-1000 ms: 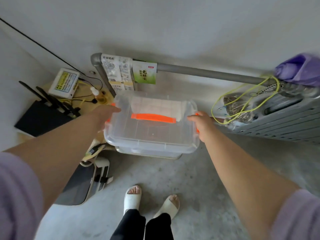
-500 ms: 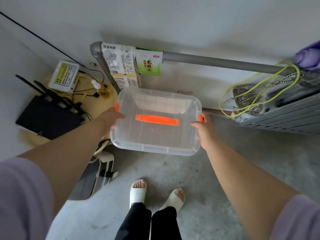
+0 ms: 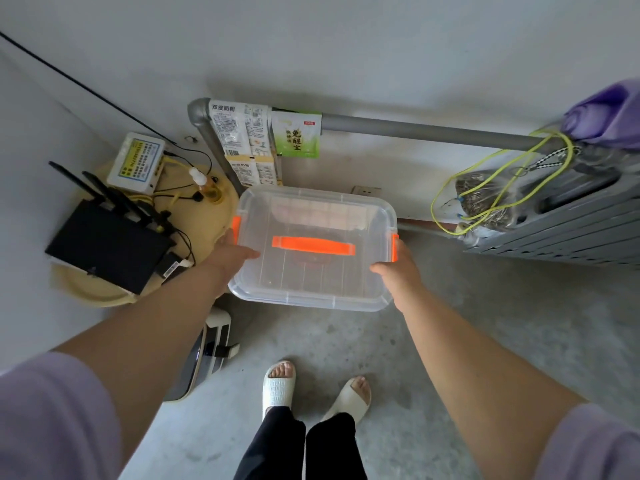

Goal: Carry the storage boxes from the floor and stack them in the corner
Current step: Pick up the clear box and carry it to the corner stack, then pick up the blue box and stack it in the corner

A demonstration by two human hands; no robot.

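A clear plastic storage box point(image 3: 311, 275) with an orange lid handle point(image 3: 313, 245) and orange side latches sits low by the wall, under a grey pipe. My left hand point(image 3: 232, 252) grips its left side below the latch, thumb on the lid. My right hand point(image 3: 394, 271) grips the right side at the other latch. Whatever lies under the box is hidden by it.
A round yellow stool point(image 3: 211, 216) on the left carries a black router point(image 3: 104, 251) and a white modem point(image 3: 136, 162) with cables. Packets point(image 3: 242, 140) hang on the grey pipe point(image 3: 415, 128). A grey radiator point(image 3: 554, 233) stands on the right. A white device point(image 3: 211, 344) lies by my slippered feet point(image 3: 278, 386).
I have lowered the box in both hands. A second clear box that showed beneath it a second ago is now covered by it.
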